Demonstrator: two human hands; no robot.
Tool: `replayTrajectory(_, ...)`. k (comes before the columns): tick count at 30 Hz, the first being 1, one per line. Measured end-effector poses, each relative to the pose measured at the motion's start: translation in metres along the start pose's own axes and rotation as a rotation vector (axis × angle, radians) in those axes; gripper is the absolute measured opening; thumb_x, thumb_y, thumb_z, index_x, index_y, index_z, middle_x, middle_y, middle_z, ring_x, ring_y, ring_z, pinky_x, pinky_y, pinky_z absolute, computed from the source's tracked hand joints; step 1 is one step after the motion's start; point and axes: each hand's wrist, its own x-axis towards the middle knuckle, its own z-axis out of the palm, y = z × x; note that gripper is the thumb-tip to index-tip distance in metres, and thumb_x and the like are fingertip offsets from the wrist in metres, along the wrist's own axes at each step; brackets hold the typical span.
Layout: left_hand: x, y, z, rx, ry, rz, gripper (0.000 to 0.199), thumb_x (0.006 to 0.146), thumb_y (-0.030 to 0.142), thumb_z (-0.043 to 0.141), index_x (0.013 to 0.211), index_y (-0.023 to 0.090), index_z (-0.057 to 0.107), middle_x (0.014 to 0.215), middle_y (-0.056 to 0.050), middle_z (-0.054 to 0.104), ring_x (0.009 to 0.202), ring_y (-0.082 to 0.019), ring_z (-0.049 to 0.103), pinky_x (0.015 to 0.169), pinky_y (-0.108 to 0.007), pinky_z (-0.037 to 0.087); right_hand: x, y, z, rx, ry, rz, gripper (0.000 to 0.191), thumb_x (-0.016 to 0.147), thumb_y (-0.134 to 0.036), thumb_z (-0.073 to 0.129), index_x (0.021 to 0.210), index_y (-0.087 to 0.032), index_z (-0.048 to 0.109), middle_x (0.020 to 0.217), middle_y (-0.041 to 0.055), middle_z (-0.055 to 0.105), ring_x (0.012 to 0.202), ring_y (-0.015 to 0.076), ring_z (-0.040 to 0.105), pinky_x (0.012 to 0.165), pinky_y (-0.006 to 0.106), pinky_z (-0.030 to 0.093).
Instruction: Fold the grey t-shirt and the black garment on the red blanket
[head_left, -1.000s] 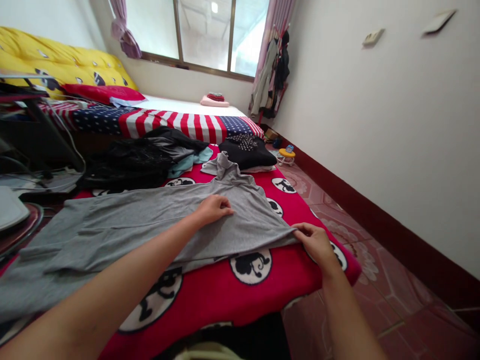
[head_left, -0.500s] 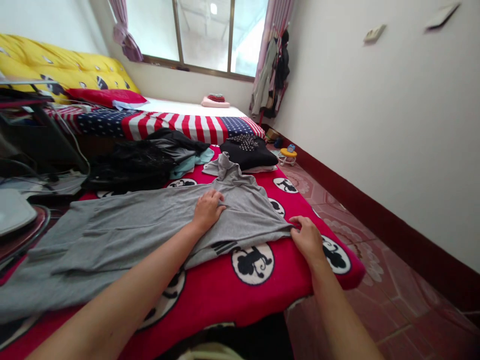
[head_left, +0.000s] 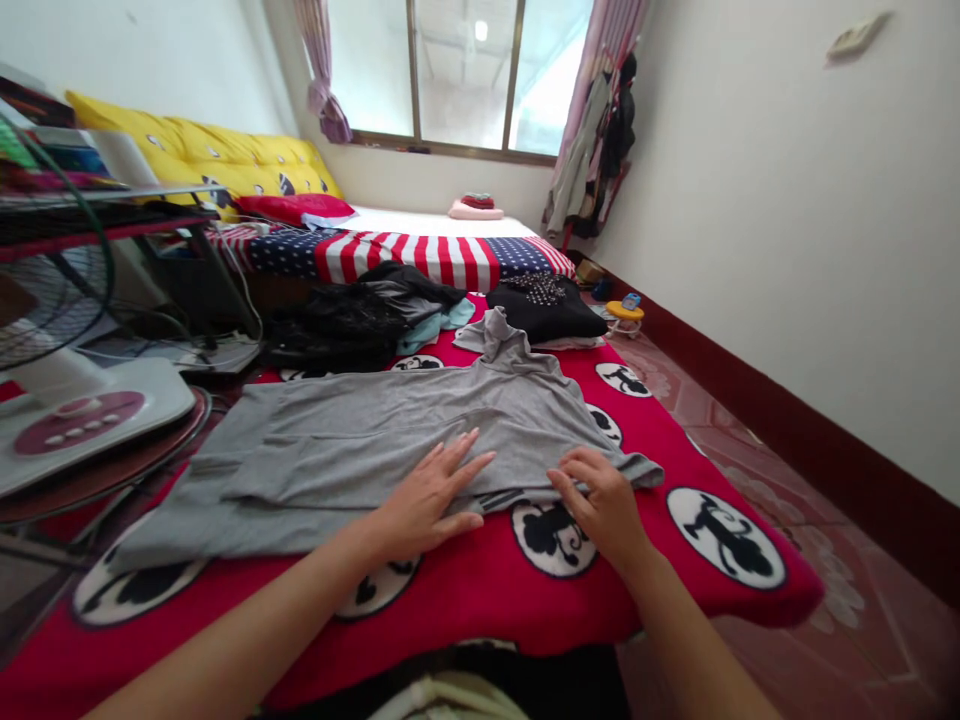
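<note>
A grey garment (head_left: 360, 410) with dark stripes near its lower edge lies spread across a red blanket (head_left: 555, 610) patterned with round black-and-white figures. Palm down, my left hand (head_left: 431, 495) rests at the garment's near edge with its fingers spread. My right hand (head_left: 600, 500) is at the garment's near right part, beside the stripes, its fingers slightly bent and apart, holding nothing. The garment's right end sticks out beyond my right hand, and a crumpled part of it points toward the far side.
Behind the garment lie a heap of dark clothes (head_left: 330, 325) and a folded black pile (head_left: 547, 310). A fan base (head_left: 97, 415) stands on a round stool at left. Farther back are a bed (head_left: 412, 222) and a yellow stool (head_left: 625, 311).
The view has turned left. My right hand has let go of the garment's right end and moved left. My left hand has moved to the near edge, its fingers now more spread.
</note>
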Motion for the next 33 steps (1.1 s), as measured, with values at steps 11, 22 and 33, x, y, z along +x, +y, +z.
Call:
replayTrajectory(11, -0.039, -0.009, -0.032, -0.088, 0.232, -0.267, 0.049, 0.092, 0.045, 0.052, 0.134, 0.020, 0.050, 0.127, -0.009, 0.060, 0.117, -0.022, 0.055, 0.100, -0.035, 0.044, 0.017, -0.023, 0.029, -0.178, -0.320, 0.021, 0.033, 0.093, -0.042, 0.048, 0.069, -0.021, 0.057, 0.076, 0.0026, 0.060, 0.074, 0.0176, 0.057, 0.066, 0.028, 0.038)
replayTrajectory(22, -0.056, -0.110, -0.059, 0.129, 0.429, -0.622, 0.021, 0.085, 0.030, 0.059, 0.096, 0.019, 0.072, 0.095, -0.008, 0.067, 0.092, -0.024, 0.061, 0.088, -0.037, 0.047, 0.056, -0.074, 0.065, -0.082, -0.386, -0.044, 0.015, 0.080, -0.033, 0.068, 0.089, -0.022, 0.064, 0.094, 0.0018, 0.065, 0.085, 0.0180, 0.060, 0.069, 0.027, 0.037)
replayTrajectory(33, -0.062, -0.108, -0.054, 0.241, 0.502, -0.689, 0.017, 0.086, 0.024, 0.053, 0.087, 0.020, 0.069, 0.093, -0.007, 0.064, 0.094, -0.024, 0.058, 0.085, -0.037, 0.047, 0.035, -0.091, 0.097, 0.047, -0.347, -0.257, 0.015, 0.089, -0.030, 0.058, 0.077, -0.020, 0.059, 0.079, 0.0010, 0.059, 0.078, 0.0163, 0.052, 0.070, 0.027, 0.038)
